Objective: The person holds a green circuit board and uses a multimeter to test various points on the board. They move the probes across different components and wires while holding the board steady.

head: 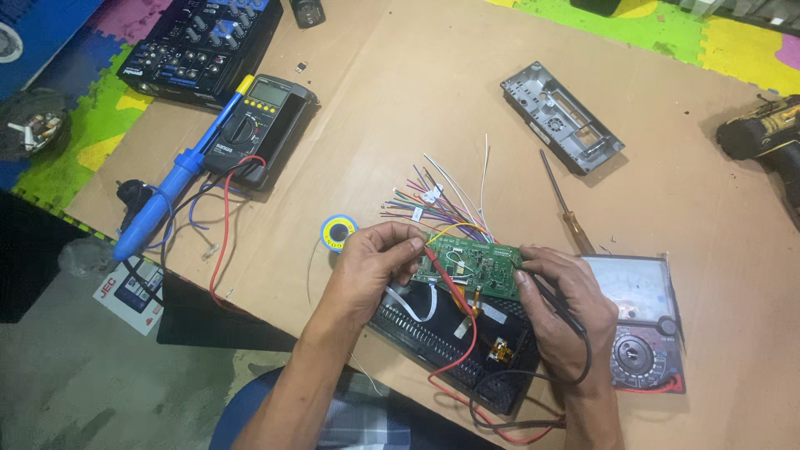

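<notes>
A green circuit board (477, 260) is held between both hands above a black slotted device case (433, 342). My left hand (375, 267) grips its left end together with a red probe lead (454, 287) that lies across the board. My right hand (558, 304) pinches the board's right end, and a black lead (575, 367) loops under that wrist. A bundle of coloured wires (433, 200) fans out behind the board. A white ribbon cable (417, 300) curls from the case.
On the cardboard sheet: a dark digital multimeter (262, 125), a blue soldering iron (167, 196), a solder spool (338, 231), a screwdriver (565, 204), a grey metal chassis (560, 117), an analogue meter (637, 321). An audio mixer (200, 46) sits far left, a drill (762, 129) far right.
</notes>
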